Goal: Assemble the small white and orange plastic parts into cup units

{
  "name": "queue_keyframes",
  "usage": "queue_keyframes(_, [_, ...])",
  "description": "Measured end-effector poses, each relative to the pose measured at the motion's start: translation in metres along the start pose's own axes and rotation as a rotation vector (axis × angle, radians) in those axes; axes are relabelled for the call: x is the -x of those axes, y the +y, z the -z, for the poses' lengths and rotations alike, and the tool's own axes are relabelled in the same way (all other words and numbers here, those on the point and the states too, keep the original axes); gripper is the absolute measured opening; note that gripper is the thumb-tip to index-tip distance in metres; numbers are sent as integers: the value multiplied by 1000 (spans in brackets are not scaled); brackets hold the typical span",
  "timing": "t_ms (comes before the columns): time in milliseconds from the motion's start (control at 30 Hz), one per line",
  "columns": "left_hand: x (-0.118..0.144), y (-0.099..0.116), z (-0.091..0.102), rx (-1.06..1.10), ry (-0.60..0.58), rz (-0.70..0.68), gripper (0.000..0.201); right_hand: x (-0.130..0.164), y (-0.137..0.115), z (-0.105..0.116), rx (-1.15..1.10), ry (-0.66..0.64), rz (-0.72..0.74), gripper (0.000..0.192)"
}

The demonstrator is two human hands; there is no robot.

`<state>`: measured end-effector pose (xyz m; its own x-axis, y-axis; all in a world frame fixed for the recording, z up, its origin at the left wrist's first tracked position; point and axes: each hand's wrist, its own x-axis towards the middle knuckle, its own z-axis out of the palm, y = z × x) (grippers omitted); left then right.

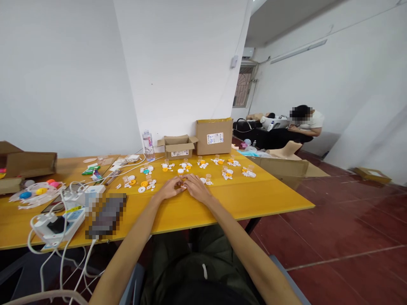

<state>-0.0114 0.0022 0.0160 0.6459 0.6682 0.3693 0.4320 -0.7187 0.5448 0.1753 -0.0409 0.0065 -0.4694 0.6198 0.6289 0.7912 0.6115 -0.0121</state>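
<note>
My left hand [170, 189] and my right hand [197, 189] meet low over the yellow table [235, 207], fingertips bent together in a pinch. Whatever sits between them is too small and hidden to name. Just behind the fingers stands a small clear container with a white round top [180, 171]. To the right of my right hand are a clear cup [208, 177] and small white pieces. Left of my left hand lie a yellow ring-shaped part [144, 184] and a white disc [141, 190]. Similar clusters of white, yellow and teal parts spread across the table behind.
Two cardboard boxes, one small [178, 148] and one large [214, 137], stand at the back beside a water bottle [148, 145]. A power strip [68, 218] with tangled cables and a blurred dark device [106, 215] lie left. Another person [307, 123] sits far right.
</note>
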Motion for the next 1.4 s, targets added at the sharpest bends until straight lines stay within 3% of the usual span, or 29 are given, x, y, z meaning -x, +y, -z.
queue_keyframes(533, [0,1,0,-3,3,-7,20,4,-6,7,22,5,15,23])
queue_keyframes(933, [1,-2,0,-25,-8,-10,21,6,-5,0,31,29,-6,26])
queue_keyframes(1200, [3,6,2,-23,-2,-26,20,5,-6,0,48,55,-51,23])
queue_keyframes(1400, [2,16,3,-13,73,-18,9,5,-2,-5,80,121,-118,21])
